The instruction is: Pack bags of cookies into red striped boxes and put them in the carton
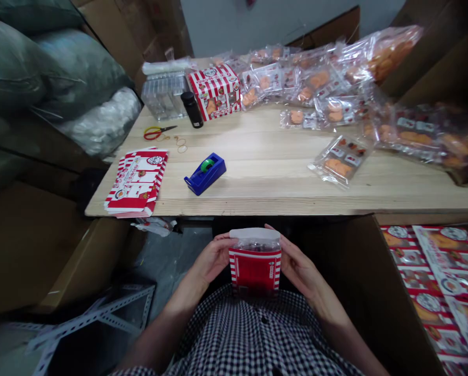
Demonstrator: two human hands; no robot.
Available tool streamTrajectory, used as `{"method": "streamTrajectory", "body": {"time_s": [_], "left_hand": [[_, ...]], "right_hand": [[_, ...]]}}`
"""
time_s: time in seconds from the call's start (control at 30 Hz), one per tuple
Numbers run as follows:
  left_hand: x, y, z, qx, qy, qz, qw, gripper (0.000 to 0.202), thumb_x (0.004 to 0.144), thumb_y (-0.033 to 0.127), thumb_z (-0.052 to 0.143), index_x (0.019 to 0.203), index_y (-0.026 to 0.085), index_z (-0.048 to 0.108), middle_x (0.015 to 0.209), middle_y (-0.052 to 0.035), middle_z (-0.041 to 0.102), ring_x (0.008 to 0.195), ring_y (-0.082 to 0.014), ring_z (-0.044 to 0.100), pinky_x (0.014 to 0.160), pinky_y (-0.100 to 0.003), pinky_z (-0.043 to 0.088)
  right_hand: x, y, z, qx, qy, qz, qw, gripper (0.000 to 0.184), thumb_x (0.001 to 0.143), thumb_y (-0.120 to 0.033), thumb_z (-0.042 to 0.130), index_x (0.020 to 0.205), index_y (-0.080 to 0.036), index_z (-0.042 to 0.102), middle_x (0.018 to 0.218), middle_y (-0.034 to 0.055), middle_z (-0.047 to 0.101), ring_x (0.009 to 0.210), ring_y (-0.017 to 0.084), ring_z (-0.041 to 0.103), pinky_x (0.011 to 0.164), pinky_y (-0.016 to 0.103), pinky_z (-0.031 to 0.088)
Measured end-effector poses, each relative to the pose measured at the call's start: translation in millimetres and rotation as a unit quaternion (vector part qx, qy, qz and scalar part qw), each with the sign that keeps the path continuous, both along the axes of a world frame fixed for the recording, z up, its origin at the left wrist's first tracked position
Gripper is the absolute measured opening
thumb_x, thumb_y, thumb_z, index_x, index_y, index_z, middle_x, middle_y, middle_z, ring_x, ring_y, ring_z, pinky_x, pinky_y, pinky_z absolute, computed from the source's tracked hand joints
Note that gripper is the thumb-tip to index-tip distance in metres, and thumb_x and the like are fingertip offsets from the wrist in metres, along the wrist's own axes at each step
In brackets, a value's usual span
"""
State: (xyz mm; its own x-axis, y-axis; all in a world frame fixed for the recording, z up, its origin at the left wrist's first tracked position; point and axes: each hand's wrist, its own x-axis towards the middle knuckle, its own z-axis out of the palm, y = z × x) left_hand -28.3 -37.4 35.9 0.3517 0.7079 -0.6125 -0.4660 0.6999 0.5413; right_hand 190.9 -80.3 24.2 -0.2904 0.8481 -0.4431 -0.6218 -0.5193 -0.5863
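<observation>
Between table (265,156) and shirt (253,339), box (255,271) open at top, flap (255,233) raised, clear packaging (256,244) inside, left hand (217,257) and right hand (300,265) pinching opposite sides, carton (365,261) at right holds red-and-white packs (428,308).

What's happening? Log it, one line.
left hand: holds red-and-white striped cardboard box; right hand: holds its other side; box: white flap up, clear plastic showing; blue plastic tape dispenser: on wooden table
</observation>
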Motion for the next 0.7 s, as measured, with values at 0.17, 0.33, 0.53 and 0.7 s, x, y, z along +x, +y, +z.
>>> {"method": "streamTrajectory", "body": {"time_s": [0.17, 0.33, 0.53, 0.7], "left_hand": [[3, 1, -4.6, -0.005, -0.023, -0.019, 1.000, 0.018, 0.065, 0.008, 0.074, 0.082, 0.016, 0.074, 0.079, -0.0029, 0.075, 0.071, -0.0153, 0.069, 0.075, -0.026, 0.053], [4, 1, -3.4, 0.091, 0.008, -0.108, 0.990, 0.030, 0.073, 0.012, 0.063, 0.099, 0.015, 0.078, 0.099, -0.0097, 0.078, 0.092, -0.0233, 0.072, 0.085, -0.031, 0.053], [-4, 2, -11.8, 0.231, 0.053, -0.140, 0.961, 0.035, 0.077, 0.012, 0.057, 0.106, 0.012, 0.077, 0.117, -0.0133, 0.073, 0.116, -0.0295, 0.065, 0.106, -0.040, 0.044], [-19, 8, -11.7, 0.348, 0.095, -0.235, 0.903, 0.036, 0.090, 0.027, 0.059, 0.123, 0.019, 0.070, 0.133, -0.0129, 0.064, 0.128, -0.0290, 0.056, 0.111, -0.042, 0.038]], "right_hand": [[-3, -1, -7.8, -0.056, -0.047, -0.051, 0.996, 0.036, 0.079, -0.030, 0.075, 0.115, -0.028, 0.070, 0.113, 0.0005, 0.075, 0.110, 0.023, 0.067, 0.103, 0.039, 0.047], [4, 4, -7.2, -0.012, -0.105, -0.041, 0.994, 0.019, 0.076, -0.021, 0.074, 0.094, -0.026, 0.077, 0.090, -0.0001, 0.077, 0.083, 0.019, 0.069, 0.080, 0.031, 0.053], [10, 6, -6.3, 0.160, -0.186, -0.032, 0.969, 0.021, 0.084, -0.017, 0.060, 0.087, -0.022, 0.080, 0.102, 0.0059, 0.074, 0.102, 0.023, 0.066, 0.091, 0.034, 0.048], [17, 3, -12.4, 0.181, -0.175, 0.013, 0.968, 0.026, 0.088, -0.019, 0.054, 0.095, -0.024, 0.079, 0.117, 0.0079, 0.070, 0.114, 0.027, 0.062, 0.099, 0.040, 0.045]]}}
